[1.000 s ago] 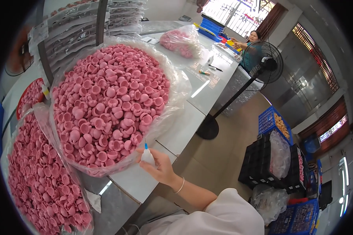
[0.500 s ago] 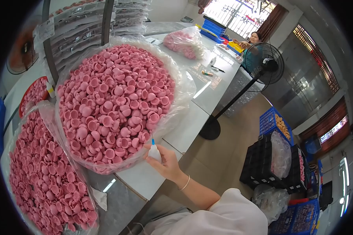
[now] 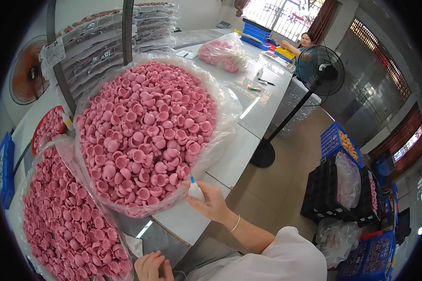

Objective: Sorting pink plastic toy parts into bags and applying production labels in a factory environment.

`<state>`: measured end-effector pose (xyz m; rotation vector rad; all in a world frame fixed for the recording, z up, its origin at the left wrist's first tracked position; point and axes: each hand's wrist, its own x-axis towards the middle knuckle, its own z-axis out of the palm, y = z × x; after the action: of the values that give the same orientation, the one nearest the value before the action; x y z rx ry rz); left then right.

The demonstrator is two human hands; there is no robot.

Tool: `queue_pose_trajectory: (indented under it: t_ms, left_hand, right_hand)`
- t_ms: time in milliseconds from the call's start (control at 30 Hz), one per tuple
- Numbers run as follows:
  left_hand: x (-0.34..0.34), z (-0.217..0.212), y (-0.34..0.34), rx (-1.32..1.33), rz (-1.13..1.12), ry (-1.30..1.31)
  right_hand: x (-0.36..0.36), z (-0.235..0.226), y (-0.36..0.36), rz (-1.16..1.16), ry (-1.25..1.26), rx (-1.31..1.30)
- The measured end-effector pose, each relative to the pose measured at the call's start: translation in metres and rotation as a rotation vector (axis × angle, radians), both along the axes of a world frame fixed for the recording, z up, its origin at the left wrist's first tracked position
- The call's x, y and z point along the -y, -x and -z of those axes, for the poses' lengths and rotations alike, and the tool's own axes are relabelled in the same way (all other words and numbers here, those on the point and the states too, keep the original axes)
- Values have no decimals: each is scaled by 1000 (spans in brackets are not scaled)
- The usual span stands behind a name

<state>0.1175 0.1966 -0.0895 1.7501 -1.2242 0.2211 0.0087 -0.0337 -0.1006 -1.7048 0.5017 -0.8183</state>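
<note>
We are holding a small white squeeze bottle (image 3: pixel 195 191) with a blue needle tip in our right hand (image 3: pixel 211 202), fingers curling around its body and pinching it so the tip is pointing up toward twelve o'clock, right at the near edge of the big clear bag of pink rubber caps (image 3: pixel 145 131) that is sitting on the white table (image 3: pixel 234 154). Our left hand (image 3: pixel 152 267) is resting low at about six o'clock, close to our body, fingers folded loosely together; we cannot tell whether it is pinching anything. A second bag of pink caps (image 3: pixel 65 225) is lying at about eight o'clock from the bottle, just beside the first. To do this well, we are judging that the bottle wants a light, steady pinch: too much pressure would probably push liquid out before the tip is where we want it. We are keeping the tip clear of the plastic film, since a sharp nozzle could snag or pierce it. Bringing the left hand up to steady one cap at a time would likely make the work cleaner than reaching into the heap. Farther off, at about one o'clock, a standing fan (image 3: pixel 320 70) is facing the table and another person (image 3: pixel 305 49) is sitting at the far end.
</note>
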Motion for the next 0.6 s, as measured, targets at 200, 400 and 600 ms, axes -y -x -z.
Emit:
queue_pose_trajectory:
  t_ms: [200,400,600]
  left_hand:
    - [5,-2,-3,-47,0,-41]
    - [8,-15,-6,-73,35,-29]
    - [0,-18,-7,-93,63,10]
  right_hand:
    - [3,1,3,4,2,-43]
    - [3,-1,2,10,-27,-53]
    - [-1,-5,0,7,21,-9]
